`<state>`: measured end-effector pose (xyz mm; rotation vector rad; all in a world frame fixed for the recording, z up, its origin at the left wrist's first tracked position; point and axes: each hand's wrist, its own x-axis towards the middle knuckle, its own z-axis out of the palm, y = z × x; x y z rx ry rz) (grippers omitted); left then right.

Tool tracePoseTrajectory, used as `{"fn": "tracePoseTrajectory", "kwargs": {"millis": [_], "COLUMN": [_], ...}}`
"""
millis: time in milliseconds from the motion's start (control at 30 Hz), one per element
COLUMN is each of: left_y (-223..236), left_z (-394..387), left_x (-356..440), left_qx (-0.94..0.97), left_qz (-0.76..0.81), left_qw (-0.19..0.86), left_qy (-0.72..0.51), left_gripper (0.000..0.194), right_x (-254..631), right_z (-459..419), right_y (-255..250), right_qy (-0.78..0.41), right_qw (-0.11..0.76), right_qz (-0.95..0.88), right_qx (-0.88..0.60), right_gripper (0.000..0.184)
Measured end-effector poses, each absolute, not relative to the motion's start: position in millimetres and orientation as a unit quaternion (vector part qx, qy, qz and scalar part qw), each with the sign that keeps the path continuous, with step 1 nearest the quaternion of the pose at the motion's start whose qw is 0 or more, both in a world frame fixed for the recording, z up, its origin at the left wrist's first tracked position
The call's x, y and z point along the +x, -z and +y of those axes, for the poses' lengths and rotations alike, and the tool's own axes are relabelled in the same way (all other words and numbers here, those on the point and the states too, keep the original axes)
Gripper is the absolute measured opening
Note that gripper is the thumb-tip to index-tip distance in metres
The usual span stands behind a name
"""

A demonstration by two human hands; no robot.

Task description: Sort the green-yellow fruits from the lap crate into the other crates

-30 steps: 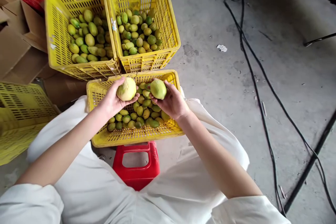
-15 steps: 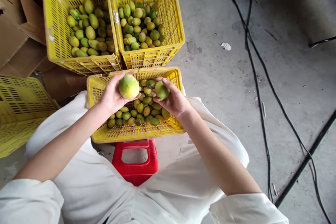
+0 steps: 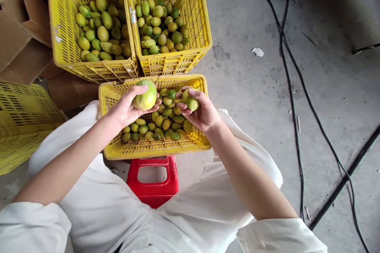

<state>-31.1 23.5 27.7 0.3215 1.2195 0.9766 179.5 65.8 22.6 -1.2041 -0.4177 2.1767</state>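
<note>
Above the near yellow crate point(image 3: 118, 152), my left hand point(image 3: 126, 106) is closed around a large yellow-green lemon point(image 3: 145, 97), its thumb lying across the top. My right hand point(image 3: 204, 112) grips a smaller green lemon point(image 3: 190, 100) over the crate's right half, fingers curled under it. The two fruits are apart, with a gap between the hands. Below them, many green and yellow lemons point(image 3: 158, 121) lie in the near crate; my hands hide some of them.
Beyond stand two taller yellow crates, the left crate point(image 3: 59, 19) and the right crate point(image 3: 204, 16), both holding lemons. A red plastic stool point(image 3: 152, 189) is under the near crate. Cardboard boxes point(image 3: 18, 43) and another yellow crate point(image 3: 26, 118) are at left. Black cables point(image 3: 292, 99) lie across the floor.
The lemon in my left hand has turned, and my left thumb now lies over it. My right hand has shifted slightly right with its lemon. The view has moved a little.
</note>
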Motion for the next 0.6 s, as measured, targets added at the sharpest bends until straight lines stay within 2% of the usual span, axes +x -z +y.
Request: {"fn": "tracePoseTrajectory", "kwargs": {"millis": [167, 333, 467, 600], "left_y": [-35.6, -39.2, -30.5, -29.8], "left_z": [28.7, 30.9, 28.4, 25.6], "left_x": [-32.6, -29.8, -27.0, -26.8], "left_qx": [0.096, 0.060, 0.096, 0.087], "left_qz": [0.547, 0.519, 0.531, 0.523], "left_qw": [0.686, 0.677, 0.686, 0.712], "left_qy": [-0.470, -0.518, -0.489, -0.460], "left_gripper": [0.039, 0.017, 0.025, 0.024], "right_x": [181.1, 184.8, 184.5, 185.1], "right_z": [68.2, 65.9, 61.6, 62.9], "right_y": [-24.9, -24.4, -20.8, -14.7], "right_qy": [-0.821, -0.844, -0.857, -0.844], "right_qw": [0.322, 0.302, 0.272, 0.299], "right_qz": [-0.170, -0.205, -0.213, -0.218], "right_qx": [-0.440, -0.392, -0.383, -0.389], "right_gripper": [0.021, 0.038, 0.039, 0.036]}}
